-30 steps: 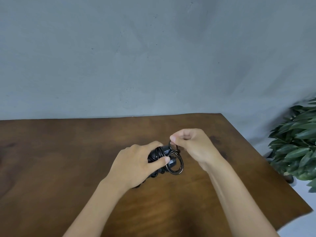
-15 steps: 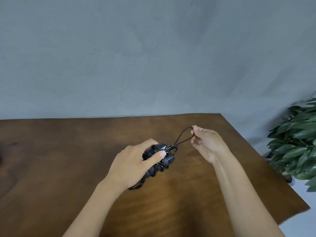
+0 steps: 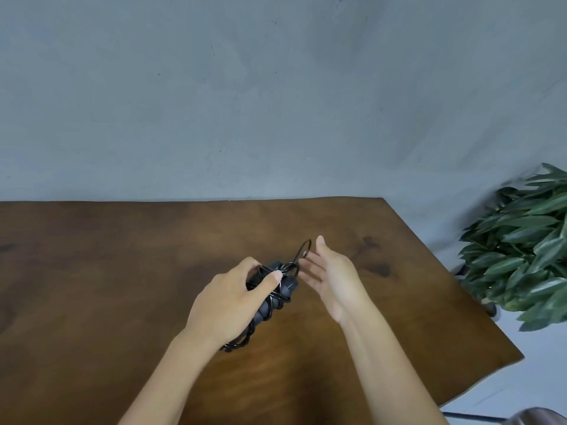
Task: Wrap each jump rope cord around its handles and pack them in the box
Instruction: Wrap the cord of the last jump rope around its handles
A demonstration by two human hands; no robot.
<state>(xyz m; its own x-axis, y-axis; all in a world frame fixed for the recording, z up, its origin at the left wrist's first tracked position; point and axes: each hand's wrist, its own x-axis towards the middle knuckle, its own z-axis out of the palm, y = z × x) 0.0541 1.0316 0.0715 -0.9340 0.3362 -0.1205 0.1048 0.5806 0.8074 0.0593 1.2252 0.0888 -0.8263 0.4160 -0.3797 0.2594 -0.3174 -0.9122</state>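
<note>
Left hand [image 3: 227, 302] grips wrapped jump rope [image 3: 273, 294] | right hand [image 3: 329, 277] fingers spread, loose

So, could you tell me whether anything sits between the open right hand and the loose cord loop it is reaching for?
Nothing visible does: the right hand is right beside the thin black cord loop, with only air between.

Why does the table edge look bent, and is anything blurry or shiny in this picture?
Head view: the wide-angle lens bows the table edge and stretches the corners; light is soft and even, with faint shadows under the hands; small glints show on the cord; the plant at the right looks slightly soft; the left hand and right hand are fairly sharp.
</note>
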